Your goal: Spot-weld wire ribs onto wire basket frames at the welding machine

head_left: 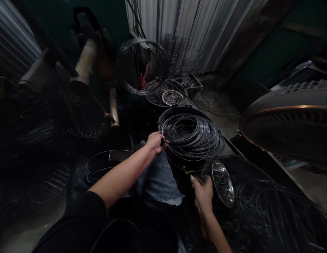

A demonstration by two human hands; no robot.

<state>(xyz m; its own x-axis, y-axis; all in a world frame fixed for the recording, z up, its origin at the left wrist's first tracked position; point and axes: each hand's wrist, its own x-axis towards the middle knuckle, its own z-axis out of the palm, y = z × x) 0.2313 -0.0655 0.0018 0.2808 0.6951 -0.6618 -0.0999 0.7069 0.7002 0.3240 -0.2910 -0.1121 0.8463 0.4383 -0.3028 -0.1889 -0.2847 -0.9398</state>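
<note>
Far left: loose grey wire hoops [105, 160] crowd the floor, little free room. Left hand [156, 142]: fingers closed on left edge of stack of thin dark wire rings [191, 138], heaped on black round bucket [179, 109], centre. Right hand [203, 192] just below the stack, beside shiny metal bowl [223, 183]; its grip cannot be made out. Black fan housing [287, 119] walls off the right.

Floor [221, 100]: bare grey concrete, dusty, lit mainly at the back by the corrugated wall. Standing on it, centre: black tub [178, 109] packed with wire coils [191, 137]. Just behind, a second tub [153, 101] holding wire rings and a small metal bowl [172, 97]. Beside that, to the right, a low crate [197, 81] of wire pieces. A thin cable [216, 111] trails across the concrete. Left side: wire frames [85, 123], footing too dark to tell.
</note>
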